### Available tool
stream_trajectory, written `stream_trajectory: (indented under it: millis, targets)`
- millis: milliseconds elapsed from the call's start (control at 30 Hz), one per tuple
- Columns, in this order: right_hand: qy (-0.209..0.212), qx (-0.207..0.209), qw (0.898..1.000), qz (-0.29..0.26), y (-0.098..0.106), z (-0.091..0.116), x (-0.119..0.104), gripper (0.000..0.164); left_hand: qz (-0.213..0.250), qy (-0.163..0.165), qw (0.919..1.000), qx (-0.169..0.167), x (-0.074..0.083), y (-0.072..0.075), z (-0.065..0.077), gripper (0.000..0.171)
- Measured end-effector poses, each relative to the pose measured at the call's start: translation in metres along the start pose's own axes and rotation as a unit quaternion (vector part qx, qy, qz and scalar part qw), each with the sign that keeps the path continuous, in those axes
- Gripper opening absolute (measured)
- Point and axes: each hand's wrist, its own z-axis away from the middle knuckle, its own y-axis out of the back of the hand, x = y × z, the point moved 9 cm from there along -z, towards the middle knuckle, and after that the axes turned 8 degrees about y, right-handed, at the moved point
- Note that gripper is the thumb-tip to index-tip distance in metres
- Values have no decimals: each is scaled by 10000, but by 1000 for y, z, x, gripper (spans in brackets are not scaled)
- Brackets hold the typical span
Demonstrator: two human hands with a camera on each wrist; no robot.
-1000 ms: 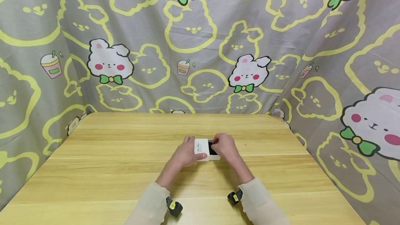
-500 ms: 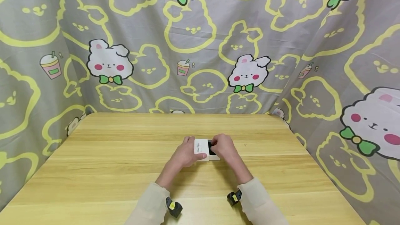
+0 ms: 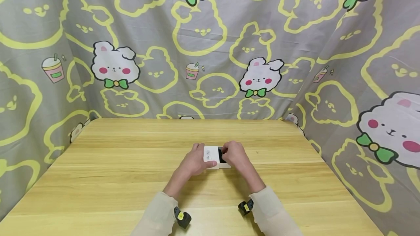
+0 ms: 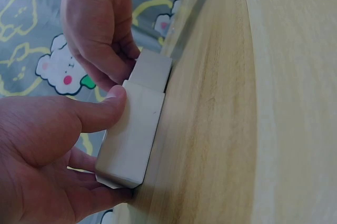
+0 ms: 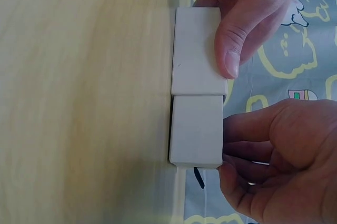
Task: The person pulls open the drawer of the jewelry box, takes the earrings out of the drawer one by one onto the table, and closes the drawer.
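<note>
A small white box stands on the table, made of an outer sleeve (image 3: 211, 152) with fine dark print and an inner drawer (image 3: 225, 165) slid partly out to the right. My left hand (image 3: 195, 161) grips the sleeve, thumb along the near edge and fingers round the far end. Over the drawer, my right hand (image 3: 237, 154) has its fingers bent down into the black interior (image 3: 221, 156). Their tips are hidden, so what they hold does not show. In the right wrist view a short black ribbon (image 5: 198, 177) sticks out at the drawer's end.
The wooden table (image 3: 131, 185) spreads out round the box on all sides. A grey curtain (image 3: 210, 61) with cartoon animals closes in the back and both sides. A black wrist camera (image 3: 183, 218) hangs by the left sleeve, another camera (image 3: 244, 207) by the right.
My right hand has dipped very slightly, its fingers shifting a little over the drawer. The left hand and the box look the same.
</note>
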Motion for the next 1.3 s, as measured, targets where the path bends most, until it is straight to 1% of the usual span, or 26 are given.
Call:
stream_trajectory:
  millis: [200, 367, 767, 1300]
  targets:
    - [-11, 3, 10000, -6, 1, 0, -1, 17, -11, 8, 10000, 9, 0, 1, 0, 92]
    - [-41, -68, 9999, -115, 1, 1, -2, 16, -22, 5, 10000, 9, 0, 2, 0, 92]
    - [-78, -153, 9997, -170, 1, 1, -2, 14, -40, 20, 10000, 0, 1, 2, 2, 93]
    - [86, -123, 9998, -141, 3, 2, -6, 16, 10, -22, 10000, 28, 2, 2, 2, 91]
